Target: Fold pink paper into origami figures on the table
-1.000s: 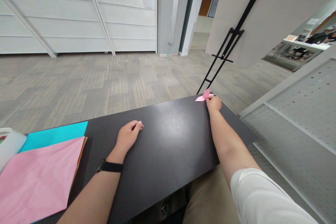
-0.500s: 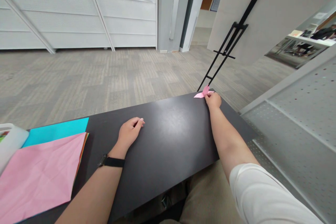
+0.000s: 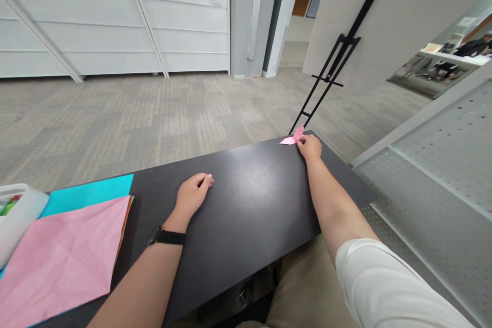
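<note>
At the far right corner of the dark table [image 3: 238, 225], my right hand [image 3: 310, 147] pinches a small folded pink paper figure [image 3: 298, 135]. Its pointed flaps stick out to the left and upward; the part under my fingers is hidden. My left hand [image 3: 194, 192] rests on the tabletop left of the middle, thumb and fingers curled together, with nothing visible in them. A black watch [image 3: 169, 237] is on the left wrist. Left of that arm lies a stack of paper, its top sheet creased pink [image 3: 73, 256], with a blue sheet [image 3: 92, 192] behind it.
A white plastic bin [image 3: 26, 210] with colourful contents stands at the table's left end. Beyond the far edge, a black stand [image 3: 326, 79] holds a large pale board. A perforated grey panel [image 3: 434, 179] runs along the right side. White cabinets [image 3: 115, 20] line the back.
My right hand and the pink paper figure have shifted slightly left, and the figure has turned a little. The left hand keeps its pose; the view has moved slightly.
</note>
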Demonstrator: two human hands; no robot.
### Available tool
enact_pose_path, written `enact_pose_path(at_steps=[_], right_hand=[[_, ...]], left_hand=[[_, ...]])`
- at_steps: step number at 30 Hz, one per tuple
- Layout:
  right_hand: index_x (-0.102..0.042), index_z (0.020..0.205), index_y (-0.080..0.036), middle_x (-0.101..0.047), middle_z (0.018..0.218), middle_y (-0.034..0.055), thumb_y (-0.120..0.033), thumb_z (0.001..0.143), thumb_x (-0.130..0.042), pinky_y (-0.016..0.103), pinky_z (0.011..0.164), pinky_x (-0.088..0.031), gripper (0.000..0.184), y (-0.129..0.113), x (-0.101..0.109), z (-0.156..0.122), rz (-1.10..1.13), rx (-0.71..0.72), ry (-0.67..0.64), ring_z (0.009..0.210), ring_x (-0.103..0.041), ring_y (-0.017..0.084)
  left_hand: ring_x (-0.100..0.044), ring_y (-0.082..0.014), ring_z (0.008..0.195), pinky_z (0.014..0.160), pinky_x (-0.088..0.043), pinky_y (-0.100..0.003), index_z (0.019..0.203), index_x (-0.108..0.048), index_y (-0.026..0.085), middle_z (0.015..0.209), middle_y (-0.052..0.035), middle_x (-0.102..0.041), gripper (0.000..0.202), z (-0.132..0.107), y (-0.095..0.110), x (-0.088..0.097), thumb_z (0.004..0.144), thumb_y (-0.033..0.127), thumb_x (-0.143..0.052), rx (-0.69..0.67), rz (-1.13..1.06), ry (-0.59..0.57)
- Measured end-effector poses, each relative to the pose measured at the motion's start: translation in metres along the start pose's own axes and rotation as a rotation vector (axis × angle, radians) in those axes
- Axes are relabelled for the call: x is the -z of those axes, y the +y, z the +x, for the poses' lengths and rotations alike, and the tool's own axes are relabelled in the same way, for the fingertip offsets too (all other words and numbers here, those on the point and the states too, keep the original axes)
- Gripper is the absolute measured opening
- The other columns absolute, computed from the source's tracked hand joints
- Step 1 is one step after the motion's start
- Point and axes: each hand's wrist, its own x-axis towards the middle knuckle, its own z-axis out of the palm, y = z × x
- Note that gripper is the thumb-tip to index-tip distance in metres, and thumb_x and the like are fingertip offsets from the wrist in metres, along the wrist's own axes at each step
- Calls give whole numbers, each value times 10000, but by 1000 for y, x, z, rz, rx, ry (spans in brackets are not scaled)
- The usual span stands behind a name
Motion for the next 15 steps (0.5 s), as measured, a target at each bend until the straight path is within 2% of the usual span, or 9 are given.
enact_pose_path(at_steps=[7, 15], right_hand=[[-827, 1042, -226, -736, 1066, 115, -441, 996, -631, 357, 825, -430, 294, 1, -1, 0, -10, 59, 9, 985, -623, 269], [-827, 1082, -210, -749, 1157, 138, -402, 988, -625, 369, 865, -452, 295, 2, -1, 5, 18, 40, 4, 1039, -629, 292]], left_hand=[[-740, -253, 899, 807, -504, -342, 869, -792, 284, 916, -19, -816, 405, -1, 3, 1, 990, 580, -544, 13, -1, -8], [-741, -249, 878, 779, -501, -333, 869, -796, 290, 902, -14, -814, 383, -1, 3, 0, 995, 554, -550, 2, 22, -5]])
